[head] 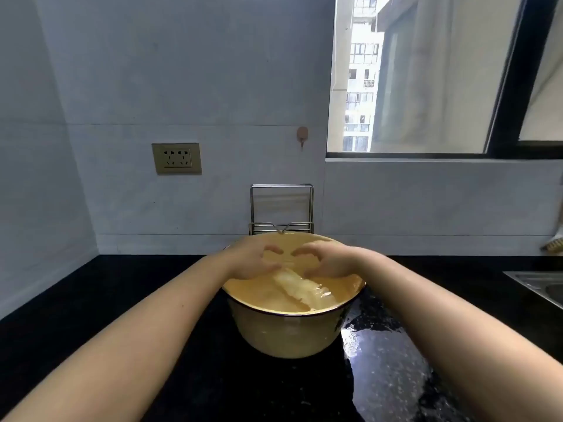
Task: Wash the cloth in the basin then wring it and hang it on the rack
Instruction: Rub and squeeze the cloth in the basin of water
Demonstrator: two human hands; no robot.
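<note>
Cloth, pale and soaked, lies bunched into a loose roll in the water of a yellow basin. The roll runs diagonally, from between the two hands toward the near right side of the rim. Its surface looks wrinkled and shiny under the water.

One basin stands on a black surface, in the middle of the view. It is round and deep, with a thin dark edge along its rim. Water spots glisten on the surface to the right of the basin.

Two bare forearms reach in from the lower corners. The left hand and the right hand meet over the far half of the basin, fingers curled inward and nearly touching each other. Both are partly closed rather than spread. Their lower fingers touch the far end of the cloth at the waterline, but whether either one truly grips it cannot be told.

One wire rack stands against the pale wall just behind the basin, upright and bare. One wall socket sits to the left of it, and one small round hook is fixed above the rack. One window fills the upper right. A corner of one metal sink shows at the right edge.
</note>
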